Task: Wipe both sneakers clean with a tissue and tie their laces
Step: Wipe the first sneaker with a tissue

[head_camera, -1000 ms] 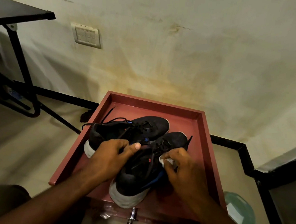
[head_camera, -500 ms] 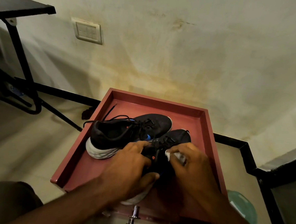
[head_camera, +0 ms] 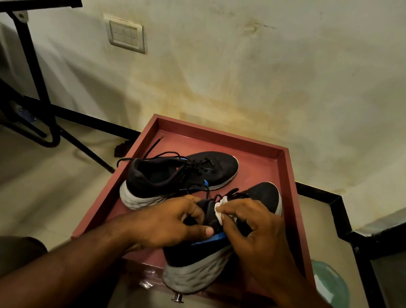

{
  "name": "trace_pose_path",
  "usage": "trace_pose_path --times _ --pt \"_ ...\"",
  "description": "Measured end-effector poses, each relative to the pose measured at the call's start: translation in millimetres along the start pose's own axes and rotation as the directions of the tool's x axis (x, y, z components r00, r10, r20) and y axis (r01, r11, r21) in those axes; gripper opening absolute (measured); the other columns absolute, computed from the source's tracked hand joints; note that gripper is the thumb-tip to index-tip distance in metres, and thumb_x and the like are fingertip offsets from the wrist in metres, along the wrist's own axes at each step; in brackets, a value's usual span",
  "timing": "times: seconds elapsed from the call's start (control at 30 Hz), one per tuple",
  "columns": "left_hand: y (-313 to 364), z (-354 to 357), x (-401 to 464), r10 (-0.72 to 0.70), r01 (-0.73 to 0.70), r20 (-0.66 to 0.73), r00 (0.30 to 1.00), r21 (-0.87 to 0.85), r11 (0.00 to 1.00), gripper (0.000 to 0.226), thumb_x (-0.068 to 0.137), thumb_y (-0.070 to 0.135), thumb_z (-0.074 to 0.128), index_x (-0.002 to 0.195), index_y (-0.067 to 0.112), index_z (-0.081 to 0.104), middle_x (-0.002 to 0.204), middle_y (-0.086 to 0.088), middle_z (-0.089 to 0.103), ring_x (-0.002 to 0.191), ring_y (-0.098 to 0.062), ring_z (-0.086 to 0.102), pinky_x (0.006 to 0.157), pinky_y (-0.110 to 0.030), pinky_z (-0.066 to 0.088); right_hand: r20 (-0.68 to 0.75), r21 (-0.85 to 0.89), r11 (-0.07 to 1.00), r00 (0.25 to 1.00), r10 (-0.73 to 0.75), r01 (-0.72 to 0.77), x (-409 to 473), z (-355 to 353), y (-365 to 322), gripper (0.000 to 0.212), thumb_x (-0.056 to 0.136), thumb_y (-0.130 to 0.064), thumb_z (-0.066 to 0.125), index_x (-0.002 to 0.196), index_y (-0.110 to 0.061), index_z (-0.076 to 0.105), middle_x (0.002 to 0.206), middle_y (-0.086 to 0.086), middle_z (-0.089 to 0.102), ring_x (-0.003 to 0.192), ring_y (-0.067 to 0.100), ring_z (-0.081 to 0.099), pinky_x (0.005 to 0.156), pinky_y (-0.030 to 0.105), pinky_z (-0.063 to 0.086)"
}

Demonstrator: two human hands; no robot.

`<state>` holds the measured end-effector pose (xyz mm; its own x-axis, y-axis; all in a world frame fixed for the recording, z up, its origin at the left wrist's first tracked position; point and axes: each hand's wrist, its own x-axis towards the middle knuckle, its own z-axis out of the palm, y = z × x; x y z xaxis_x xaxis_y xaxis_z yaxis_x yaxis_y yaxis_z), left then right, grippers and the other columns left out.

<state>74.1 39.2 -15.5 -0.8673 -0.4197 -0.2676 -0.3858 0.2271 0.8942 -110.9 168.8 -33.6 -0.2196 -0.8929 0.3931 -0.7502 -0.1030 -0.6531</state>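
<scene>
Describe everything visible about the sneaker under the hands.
The near sneaker is black, fabric-looking, with a thick, lumpy whitish sole and a blue strip on its side. It lies in the red tray, toe toward the wall, heel over the tray's near edge. Its black laces are loose. The left hand grips its collar; the right hand pinches a white tissue against the upper.

Dim warm light, soft shadows, wide-angle distortion

Two bare forearms enter from the 6 o'clock edge, with no sleeves or wrist items visible. Left hand (head_camera: 170, 225) and right hand (head_camera: 259, 232): fingernails short. Dull olive-brown cloth garment (head_camera: 6, 259) at 8 o'clock.
</scene>
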Motion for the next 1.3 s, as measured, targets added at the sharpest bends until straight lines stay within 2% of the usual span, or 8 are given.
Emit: trace_pose_path --times 0.17,0.33,0.47,0.57,0.77,0.97,1.2,1.3 --pt "-2 -4 -1 -0.02 0.022 0.025 0.999 -0.054 0.998 0.032 0.095 0.034 0.072 0.063 0.032 0.067 0.092 0.019 0.057 0.103 -0.018 0.065 0.089 -0.033 0.055 0.092 0.012 0.994 0.99 -0.107 0.107 -1 -3 -5 0.016 0.089 -0.022 0.074 0.104 -0.021 0.079 0.103 -0.016 0.071 0.101 0.008 0.066 0.081 0.029 0.056" --pt "-3 -3 0 0.004 -0.004 0.028 1.0 0.001 1.0 0.034 0.095 0.039 0.071 0.064 0.026 0.064 0.1 0.012 0.054 0.088 -0.011 0.06 0.079 -0.031 0.053 0.028 0.056 0.993 0.994 0.106 -0.107 7 -6 0 0.009 0.087 -0.031 0.074 0.093 -0.029 0.081 0.093 -0.018 0.073 0.092 0.007 0.07 0.077 0.035 0.059" --pt "-5 -3 -2 0.02 -0.02 0.012 1.0 0.027 0.999 0.025 0.092 0.045 0.071 0.08 0.023 0.074 0.114 0.007 0.058 0.106 -0.017 0.063 0.094 -0.049 0.056 0.104 0.195 0.978 0.993 0.051 -0.07 1 -3 -13 0.015 0.085 -0.02 0.083 0.094 -0.031 0.082 0.096 -0.015 0.076 0.097 0.012 0.073 0.082 0.031 0.059" --pt "-2 -2 0 0.017 -0.017 0.008 1.0 0.03 0.999 0.027 0.091 0.047 0.07 0.081 0.023 0.074 0.116 0.008 0.059 0.11 -0.019 0.062 0.094 -0.054 0.054 0.12 0.273 0.932 0.97 0.213 -0.239 5 -4 -14 0.006 0.08 -0.034 0.085 0.086 -0.032 0.082 0.091 -0.012 0.078 0.093 0.011 0.074 0.084 0.039 0.06" --pt "-2 2 -2 0.046 -0.047 0.013 0.999 0.101 0.994 0.023 0.093 0.049 0.068 0.091 0.027 0.076 0.122 0.011 0.056 0.116 -0.012 0.059 0.097 -0.048 0.053 0.275 0.359 0.82 0.89 0.363 -0.446 12 -7 -4 0.04 0.062 -0.05 0.093 0.09 -0.026 0.076 0.099 0.002 0.077 0.09 0.02 0.076 0.083 0.048 0.063" --pt "1 4 0 0.024 -0.025 0.004 1.0 0.074 0.997 0.032 0.094 0.04 0.07 0.068 0.022 0.068 0.118 0.01 0.056 0.109 -0.013 0.06 0.095 -0.047 0.054 0.278 0.255 0.823 0.854 0.44 -0.507 13 -5 3 0.009 0.082 -0.023 0.086 0.085 -0.024 0.077 0.088 -0.003 0.079 0.082 0.014 0.076 0.079 0.038 0.063" --pt "1 5 -3 0.027 -0.027 -0.008 1.0 -0.029 0.999 0.021 0.094 0.033 0.072 0.079 0.018 0.074 0.121 0.004 0.057 0.11 -0.019 0.062 0.096 -0.047 0.054 0.348 0.383 0.796 0.871 0.347 -0.47 14 -16 -4 0.016 0.08 -0.018 0.087 0.089 -0.019 0.075 0.086 0.002 0.077 0.077 0.014 0.073 0.069 0.025 0.057" --pt "3 5 -1 0.034 -0.034 0.005 0.999 0.057 0.998 0.023 0.096 0.035 0.07 0.078 0.021 0.072 0.122 0.009 0.055 0.11 -0.014 0.061 0.095 -0.044 0.055 0.289 0.306 0.829 0.876 0.387 -0.468 14 -11 -4 0.018 0.075 -0.026 0.091 0.08 -0.022 0.074 0.08 0.001 0.077 0.073 0.014 0.073 0.068 0.033 0.058"
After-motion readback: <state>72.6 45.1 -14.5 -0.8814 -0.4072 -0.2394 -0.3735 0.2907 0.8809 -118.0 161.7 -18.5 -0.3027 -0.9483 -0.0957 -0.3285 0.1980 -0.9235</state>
